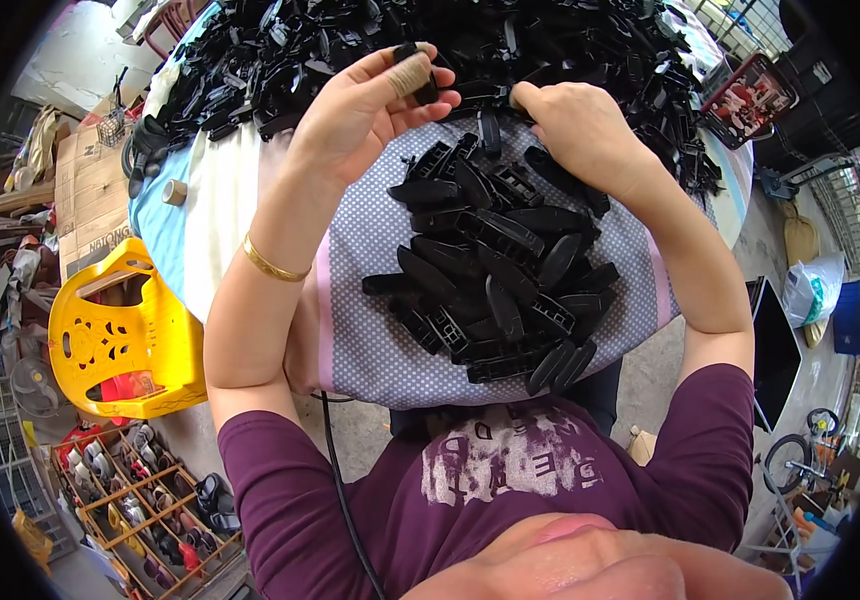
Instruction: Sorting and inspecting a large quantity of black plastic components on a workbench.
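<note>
My left hand (pixel 370 105) is raised at the near edge of a big heap of black plastic parts (pixel 300 60). Beige tape wraps its thumb, and a small black plastic part (pixel 425 88) is pinched between thumb and fingers. To the right, my right hand (pixel 585 130) has its fingers curled together at the heap's edge; whatever is in its fingertips is hidden among the black parts. Below both hands, a smaller pile of long, rounded black plastic parts (pixel 495 260) lies on a grey dotted cloth (pixel 360 300).
A yellow plastic chair (pixel 115 335) stands at the left, above a wooden rack (pixel 140 490) of shoes. One small beige roll (pixel 174 192) rests on the cloth's left side. A phone-like screen (pixel 750 98) is propped at far right. A black cable (pixel 335 460) hangs before me.
</note>
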The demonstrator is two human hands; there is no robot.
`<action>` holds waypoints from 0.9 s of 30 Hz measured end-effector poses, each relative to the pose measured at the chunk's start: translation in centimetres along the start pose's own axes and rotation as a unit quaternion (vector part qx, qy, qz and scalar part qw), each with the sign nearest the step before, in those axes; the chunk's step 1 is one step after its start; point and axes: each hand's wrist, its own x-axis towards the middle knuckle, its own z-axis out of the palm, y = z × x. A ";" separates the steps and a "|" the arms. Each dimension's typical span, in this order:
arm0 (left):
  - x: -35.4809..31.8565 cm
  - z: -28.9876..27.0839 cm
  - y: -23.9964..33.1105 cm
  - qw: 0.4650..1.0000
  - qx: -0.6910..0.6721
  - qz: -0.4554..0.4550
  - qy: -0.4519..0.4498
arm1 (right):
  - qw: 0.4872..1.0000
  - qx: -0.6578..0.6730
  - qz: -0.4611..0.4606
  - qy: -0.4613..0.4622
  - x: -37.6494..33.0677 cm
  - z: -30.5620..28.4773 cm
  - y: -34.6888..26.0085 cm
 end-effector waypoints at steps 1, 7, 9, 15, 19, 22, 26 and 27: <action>-0.1 0.3 -0.2 1.000 0.015 0.005 -0.003 | 0.997 0.065 -0.003 0.041 -0.1 -0.2 0.0; -0.8 2.5 -1.9 0.997 0.080 0.012 -0.014 | 0.794 0.593 0.061 0.120 0.1 -3.8 -0.7; -1.2 3.2 -2.3 0.997 0.075 0.026 -0.023 | 0.671 0.725 0.051 0.148 0.2 -2.9 -0.8; -1.2 3.5 -2.3 0.988 0.070 0.134 0.003 | 0.774 0.606 0.014 0.187 0.0 -1.9 -1.3; -1.1 2.9 -2.1 0.983 0.100 0.145 0.041 | 0.815 0.565 0.020 0.128 -0.1 -2.1 -1.4; -1.2 3.0 -2.0 0.982 0.099 0.149 0.053 | 0.799 0.583 0.027 0.144 -0.2 -2.1 -1.5; -1.1 2.7 -1.9 0.985 0.091 0.141 0.047 | 0.819 0.557 0.021 0.135 -0.3 -2.1 -1.7; -1.1 2.8 -2.0 0.985 0.090 0.141 0.048 | 0.820 0.556 0.023 0.131 -0.2 -2.0 -1.9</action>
